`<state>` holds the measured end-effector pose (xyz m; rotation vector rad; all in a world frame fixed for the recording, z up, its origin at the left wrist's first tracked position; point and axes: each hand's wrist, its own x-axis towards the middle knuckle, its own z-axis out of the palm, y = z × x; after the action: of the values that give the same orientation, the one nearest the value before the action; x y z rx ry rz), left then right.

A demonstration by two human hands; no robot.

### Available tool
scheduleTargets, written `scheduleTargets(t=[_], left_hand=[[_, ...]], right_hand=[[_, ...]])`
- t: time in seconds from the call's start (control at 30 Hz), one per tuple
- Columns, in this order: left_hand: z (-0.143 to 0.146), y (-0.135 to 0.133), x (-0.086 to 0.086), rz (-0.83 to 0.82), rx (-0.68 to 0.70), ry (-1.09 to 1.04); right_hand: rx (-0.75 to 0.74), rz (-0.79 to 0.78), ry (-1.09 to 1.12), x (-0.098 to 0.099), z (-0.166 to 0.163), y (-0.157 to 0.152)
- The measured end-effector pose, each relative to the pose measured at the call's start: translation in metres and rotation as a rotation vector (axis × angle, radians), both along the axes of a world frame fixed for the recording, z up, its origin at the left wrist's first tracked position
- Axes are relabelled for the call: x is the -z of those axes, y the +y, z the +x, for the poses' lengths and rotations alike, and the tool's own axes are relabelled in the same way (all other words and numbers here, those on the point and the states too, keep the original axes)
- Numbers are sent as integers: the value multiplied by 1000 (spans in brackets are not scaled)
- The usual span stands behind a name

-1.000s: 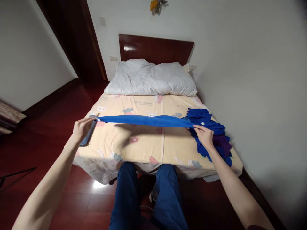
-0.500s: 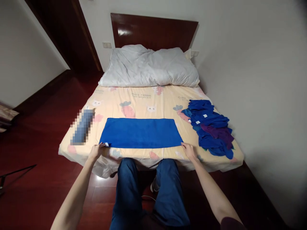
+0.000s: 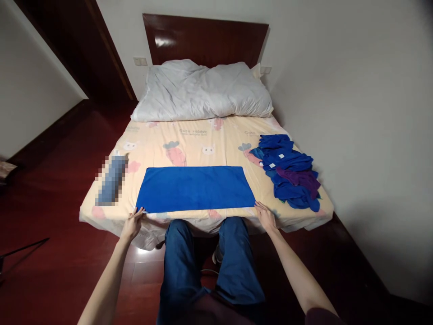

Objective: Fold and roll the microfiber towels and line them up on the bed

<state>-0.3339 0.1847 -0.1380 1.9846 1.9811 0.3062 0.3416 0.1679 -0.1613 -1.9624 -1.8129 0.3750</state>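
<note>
L hand [image 3: 132, 223] is at the near-L corner of the blue cloth [image 3: 196, 189], fingers a bit apart, tips on the edge. Can't tell if it's pinching the corner or just pressing it. R hand [image 3: 266, 217] has its fingertips bunched at the near-R corner; pinch vs. press unclear there too.

Cloth lies flat on the bed [image 3: 152, 144], btwn the hands & running away from them, long side nearest. One hand per corner prob. keeps that edge straight & taut; it looks nearly crease-free. No. of layers: can't tell.

Pile [image 3: 294, 160] of rumpled blue cloths, w/ a purple one [image 3: 299, 177] & small white tags [image 3: 281, 156], sits beyond R hand & to its R, apart from the cloth, prob. so it's within reach but out of the way. Pixelated blue-grey bundle [image 3: 112, 180] is just past L hand, to its L, likewise apart; too blurred to ID. Quilt [image 3: 203, 92] is bunched well beyond both hands, against the headboard [image 3: 206, 40], which leaves the near part of the bed for the cloth.
</note>
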Motion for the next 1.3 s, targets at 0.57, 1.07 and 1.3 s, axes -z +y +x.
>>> scheduleTargets(t=[0.57,1.07,1.3], left_hand=[[234,70,27,175,54,-81],[243,62,36,178,47,-118],[244,62,37,209,40,-95]], right_hand=[[-251,-133,26,-29,-296,97],[-321,-155,-76,-4,-270,88],[9,-163,-121,10,-105,74]])
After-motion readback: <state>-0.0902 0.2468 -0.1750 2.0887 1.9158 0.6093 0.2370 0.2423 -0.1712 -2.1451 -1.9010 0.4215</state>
